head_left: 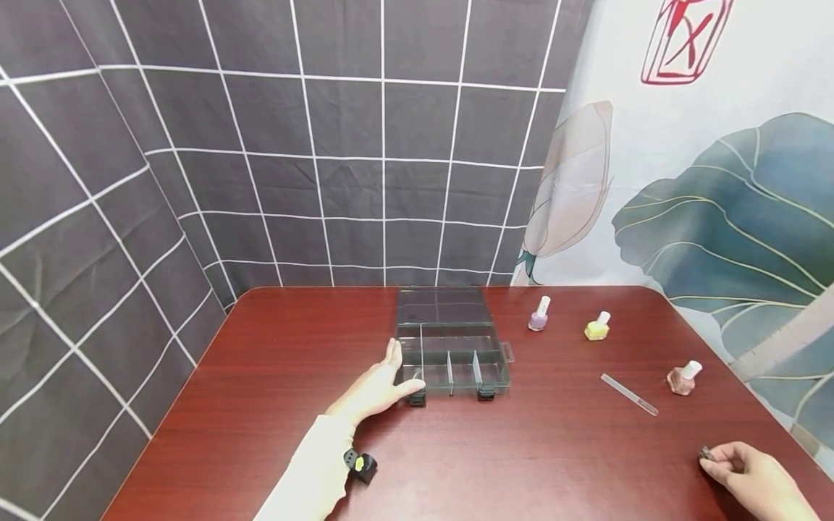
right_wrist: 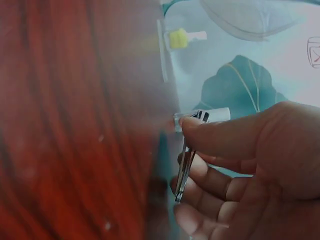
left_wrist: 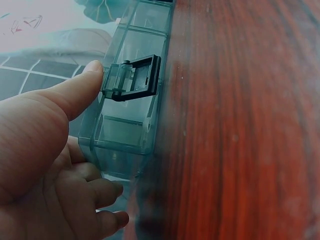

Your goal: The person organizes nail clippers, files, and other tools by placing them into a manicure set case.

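A clear grey plastic compartment box (head_left: 459,341) stands on the table with its lid (head_left: 443,306) raised back. My left hand (head_left: 374,389) holds its front left corner, the thumb by the left front latch (left_wrist: 137,80) and the fingers along the left side. Dividers split the box's front part, and no loose items show inside. At the table's right, my right hand (head_left: 759,474) pinches a metal nail clipper (right_wrist: 184,170) between thumb and fingers. Behind that hand stands a pinkish-brown nail polish bottle (head_left: 681,378) with a white cap.
A purple nail polish bottle (head_left: 538,315) and a yellow one (head_left: 596,327) stand right of the box. A slim clear strip (head_left: 628,394), perhaps a nail file, lies between box and right hand. A dark gridded cloth (head_left: 345,181) hangs behind the red-brown table (head_left: 293,347).
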Motion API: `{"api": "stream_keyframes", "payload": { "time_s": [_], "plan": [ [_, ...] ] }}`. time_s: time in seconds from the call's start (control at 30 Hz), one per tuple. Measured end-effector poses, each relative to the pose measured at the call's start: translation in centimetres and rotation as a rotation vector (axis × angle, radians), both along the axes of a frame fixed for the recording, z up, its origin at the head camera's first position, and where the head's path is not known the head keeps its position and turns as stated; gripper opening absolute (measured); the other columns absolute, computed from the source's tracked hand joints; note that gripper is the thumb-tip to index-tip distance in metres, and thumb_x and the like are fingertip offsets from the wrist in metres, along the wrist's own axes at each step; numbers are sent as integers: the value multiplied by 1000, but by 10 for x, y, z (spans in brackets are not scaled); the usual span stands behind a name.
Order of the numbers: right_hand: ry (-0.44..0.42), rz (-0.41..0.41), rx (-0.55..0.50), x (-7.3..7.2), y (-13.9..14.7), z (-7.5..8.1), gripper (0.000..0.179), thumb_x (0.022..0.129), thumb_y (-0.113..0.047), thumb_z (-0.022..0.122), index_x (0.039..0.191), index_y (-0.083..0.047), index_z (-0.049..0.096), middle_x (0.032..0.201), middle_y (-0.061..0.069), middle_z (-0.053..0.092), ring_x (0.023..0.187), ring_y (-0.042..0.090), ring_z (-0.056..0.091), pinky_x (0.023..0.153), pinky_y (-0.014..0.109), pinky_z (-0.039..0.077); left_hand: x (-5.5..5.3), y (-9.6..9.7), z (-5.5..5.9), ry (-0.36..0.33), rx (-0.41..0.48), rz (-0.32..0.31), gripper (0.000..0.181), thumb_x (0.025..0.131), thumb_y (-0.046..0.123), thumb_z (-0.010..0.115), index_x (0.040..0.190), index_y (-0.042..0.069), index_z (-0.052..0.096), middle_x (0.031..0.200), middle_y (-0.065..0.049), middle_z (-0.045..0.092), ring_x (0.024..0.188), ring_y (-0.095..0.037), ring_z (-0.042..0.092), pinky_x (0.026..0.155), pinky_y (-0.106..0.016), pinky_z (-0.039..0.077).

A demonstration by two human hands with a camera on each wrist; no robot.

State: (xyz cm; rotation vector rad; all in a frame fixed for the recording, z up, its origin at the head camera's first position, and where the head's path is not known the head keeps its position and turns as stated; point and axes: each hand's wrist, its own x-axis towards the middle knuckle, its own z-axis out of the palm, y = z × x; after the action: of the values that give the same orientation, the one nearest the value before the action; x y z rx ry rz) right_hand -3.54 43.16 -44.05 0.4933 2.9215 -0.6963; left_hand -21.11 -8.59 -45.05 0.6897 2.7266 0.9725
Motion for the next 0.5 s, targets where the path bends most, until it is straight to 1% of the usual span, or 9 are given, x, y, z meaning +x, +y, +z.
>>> {"api": "stream_keyframes", "payload": {
  "time_s": [0.07, 0.2, 0.3, 0.5],
  "plan": [
    [35, 7, 5, -2, -4, 2, 30, 87, -24, 65, 84, 5, 57, 73, 2, 64, 64, 7, 52, 59, 30, 41, -1, 0, 1, -2, 4, -3, 93, 88, 52, 55, 146, -6, 12, 152, -21, 4, 131, -33, 33, 104, -41, 30],
    [100, -11, -51, -6, -15, 6, 27, 90, -17, 61, 88, 10, 55, 72, 2, 61, 58, 3, 50, 53, 25, 44, -1, -1, 1, -8, 24, -6, 93, 88, 50, 56, 146, -5, 10, 152, -21, 3, 132, -31, 31, 104, -41, 30],
    [132, -11, -96, -10, -22, 8, 27, 91, -14, 60, 91, 12, 53, 72, 3, 60, 56, 4, 53, 51, 24, 48, 0, -1, 2, -11, 29, -3, 93, 88, 50, 56, 147, -5, 10, 153, -21, 3, 131, -32, 32, 104, -42, 30],
    [194, 31, -105, -19, -32, 8, 25, 89, -14, 63, 94, 10, 55, 74, 4, 61, 57, 2, 54, 51, 24, 49, 1, 0, 2, -10, 27, -1, 91, 88, 48, 57, 147, -5, 11, 153, -21, 4, 130, -35, 33, 102, -44, 32]
  ]
}}
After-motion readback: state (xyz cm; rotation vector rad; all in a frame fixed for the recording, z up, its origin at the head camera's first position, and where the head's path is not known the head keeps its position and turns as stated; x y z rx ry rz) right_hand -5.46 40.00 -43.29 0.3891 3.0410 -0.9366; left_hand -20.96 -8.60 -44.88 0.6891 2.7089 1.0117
